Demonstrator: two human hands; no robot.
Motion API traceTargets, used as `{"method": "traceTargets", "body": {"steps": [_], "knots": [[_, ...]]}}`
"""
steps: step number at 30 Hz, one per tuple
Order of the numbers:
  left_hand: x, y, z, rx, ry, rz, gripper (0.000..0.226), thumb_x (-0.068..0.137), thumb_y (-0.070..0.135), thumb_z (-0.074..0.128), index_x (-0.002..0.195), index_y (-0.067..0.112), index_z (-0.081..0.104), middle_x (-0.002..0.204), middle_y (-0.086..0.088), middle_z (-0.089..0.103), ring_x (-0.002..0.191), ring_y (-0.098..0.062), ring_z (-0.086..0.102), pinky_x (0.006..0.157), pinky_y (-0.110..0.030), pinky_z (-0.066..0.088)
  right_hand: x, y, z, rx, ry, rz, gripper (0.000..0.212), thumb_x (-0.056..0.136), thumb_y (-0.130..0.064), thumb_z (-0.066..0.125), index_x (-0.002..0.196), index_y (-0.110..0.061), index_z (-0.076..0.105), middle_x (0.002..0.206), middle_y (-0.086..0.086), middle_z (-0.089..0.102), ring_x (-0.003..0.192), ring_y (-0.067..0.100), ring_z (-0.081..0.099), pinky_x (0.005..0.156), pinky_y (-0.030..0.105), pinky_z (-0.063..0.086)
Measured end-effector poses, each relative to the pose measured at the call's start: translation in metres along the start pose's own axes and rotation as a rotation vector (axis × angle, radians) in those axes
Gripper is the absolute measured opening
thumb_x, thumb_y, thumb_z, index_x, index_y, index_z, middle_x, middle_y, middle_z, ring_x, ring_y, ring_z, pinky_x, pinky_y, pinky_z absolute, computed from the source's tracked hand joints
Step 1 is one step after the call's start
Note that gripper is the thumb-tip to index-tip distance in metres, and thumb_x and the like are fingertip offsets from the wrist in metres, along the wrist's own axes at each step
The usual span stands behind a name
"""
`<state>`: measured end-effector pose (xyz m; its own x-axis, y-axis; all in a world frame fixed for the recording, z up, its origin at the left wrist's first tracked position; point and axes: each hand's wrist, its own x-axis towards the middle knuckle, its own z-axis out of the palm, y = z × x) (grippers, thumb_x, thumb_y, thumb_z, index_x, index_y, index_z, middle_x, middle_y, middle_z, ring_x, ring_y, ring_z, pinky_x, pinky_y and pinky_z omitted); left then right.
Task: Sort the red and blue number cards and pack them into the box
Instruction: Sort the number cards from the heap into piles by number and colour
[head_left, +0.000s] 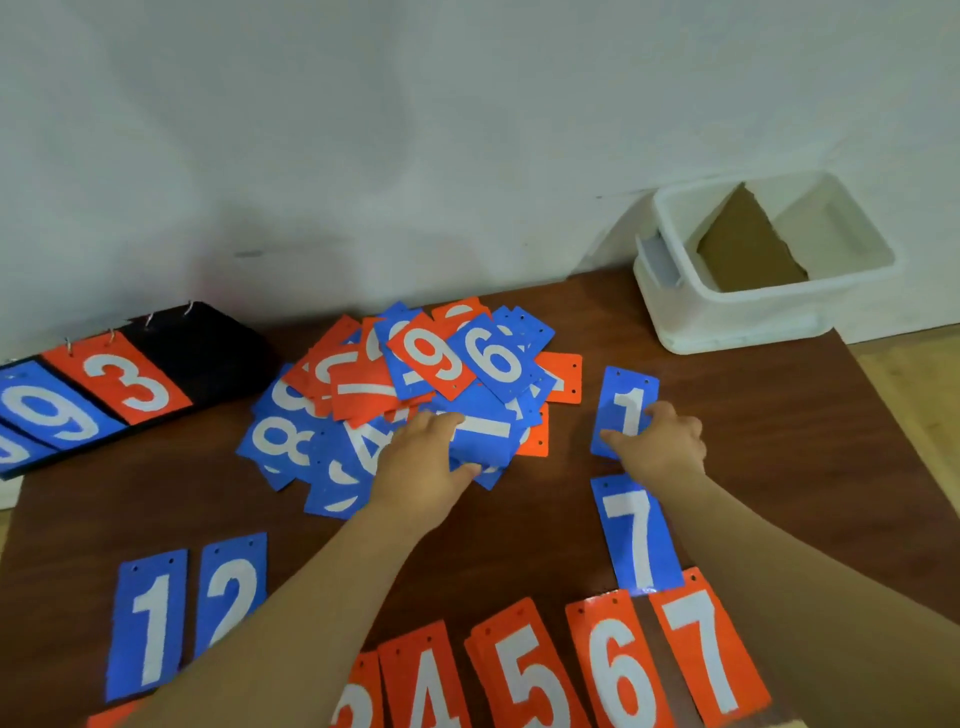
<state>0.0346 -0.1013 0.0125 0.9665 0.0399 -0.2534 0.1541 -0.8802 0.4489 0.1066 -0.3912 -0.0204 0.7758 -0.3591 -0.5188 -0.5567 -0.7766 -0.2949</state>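
Gripped blue pile card (485, 434) with left hand (423, 460). Pinched lone blue 1 card (626, 392) with right hand (662, 441), arms outstretched.

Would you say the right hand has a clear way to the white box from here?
Probably yes: the right hand holds the blue 1 card, and only bare table lies between it and the box.
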Motion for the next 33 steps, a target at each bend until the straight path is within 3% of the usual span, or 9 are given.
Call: {"method": "traceTargets", "body": {"steps": [3,8,15,20,23,25,27,29,33], "knots": [[0.044,0.003,-0.004,0.157,-0.102,0.157,0.075,0.090,0.047,0.072,0.153,0.030,0.035,0.155,0.004,0.037,0.142,-0.023,0.034,0.115,-0.042,0.034,0.012,-0.020,0.008,-0.119,0.007,0.119,0.093,0.078,-0.062,0.076,0.149,-0.025,0.029,0.140,0.018,0.033,0.124,0.043,0.041,0.100,0.046,0.042],[0.091,-0.003,0.011,0.377,-0.346,0.312,0.091,0.084,0.040,0.079,0.156,0.034,0.025,0.158,0.005,0.034,0.146,-0.026,0.028,0.118,-0.048,0.028,0.034,-0.035,0.009,0.013,0.000,0.223,0.097,0.070,-0.046,0.090,0.146,-0.031,0.032,0.136,0.016,0.030,0.114,0.042,0.049,0.098,0.048,0.051],[0.107,0.001,0.016,0.205,-0.229,0.383,0.063,0.096,0.018,0.063,0.150,0.035,0.036,0.142,0.005,0.051,0.131,-0.020,0.047,0.108,-0.037,0.042,0.037,-0.033,0.010,0.046,-0.005,0.227,0.096,0.071,-0.044,0.089,0.147,-0.037,0.031,0.136,0.015,0.038,0.122,0.041,0.046,0.085,0.046,0.053],[0.108,0.021,-0.008,-0.090,-0.149,0.301,0.053,0.105,0.012,0.049,0.152,0.035,0.040,0.141,0.002,0.051,0.127,-0.019,0.052,0.100,-0.034,0.050,0.036,-0.040,0.007,-0.017,-0.009,0.239,0.093,0.072,-0.045,0.089,0.145,-0.037,0.032,0.133,0.015,0.037,0.118,0.042,0.044,0.095,0.046,0.051],[0.100,0.031,-0.020,-0.341,0.010,0.144,0.042,0.105,0.011,0.049,0.140,0.032,0.056,0.134,0.006,0.056,0.122,-0.017,0.056,0.095,-0.024,0.047,0.034,-0.044,0.002,0.089,-0.043,0.259,0.087,0.071,-0.035,0.092,0.139,-0.034,0.038,0.134,0.014,0.032,0.106,0.038,0.055,0.078,0.041,0.054],[0.095,0.033,-0.025,-0.488,0.096,-0.022,0.036,0.104,0.011,0.051,0.131,0.030,0.064,0.124,0.000,0.065,0.102,-0.020,0.066,0.080,-0.029,0.054,0.031,-0.042,0.002,0.134,-0.053,0.206,0.077,0.075,-0.026,0.090,0.135,-0.030,0.042,0.134,0.015,0.036,0.082,0.029,0.060,0.059,0.033,0.048],[0.086,0.030,-0.027,-0.608,0.134,-0.145,0.034,0.102,0.012,0.054,0.128,0.030,0.067,0.114,-0.015,0.069,0.066,-0.005,0.064,0.054,-0.021,0.049,0.025,-0.037,-0.001,0.178,-0.026,0.112,0.061,0.081,-0.020,0.084,0.130,-0.027,0.048,0.129,0.013,0.051,0.074,0.021,0.058,0.053,0.029,0.045],[0.071,0.024,-0.026,-0.686,0.149,-0.223,0.034,0.101,0.013,0.057,0.126,0.034,0.067,0.112,-0.018,0.068,0.053,-0.002,0.055,0.048,-0.018,0.042,0.012,-0.035,-0.010,0.282,0.018,0.007,0.045,0.087,-0.016,0.078,0.125,-0.024,0.056,0.112,0.005,0.061,0.072,0.016,0.058,0.054,0.029,0.050],[0.030,0.019,-0.030,-0.785,0.176,-0.334,0.038,0.098,0.012,0.061,0.123,0.039,0.066,0.114,0.002,0.068,0.058,-0.015,0.061,0.047,-0.028,0.047,-0.040,-0.037,-0.036,0.658,-0.045,-0.103,0.025,0.092,-0.014,0.072,0.113,-0.026,0.065,0.100,-0.006,0.066,0.077,0.020,0.071,0.070,0.047,0.063]]}}
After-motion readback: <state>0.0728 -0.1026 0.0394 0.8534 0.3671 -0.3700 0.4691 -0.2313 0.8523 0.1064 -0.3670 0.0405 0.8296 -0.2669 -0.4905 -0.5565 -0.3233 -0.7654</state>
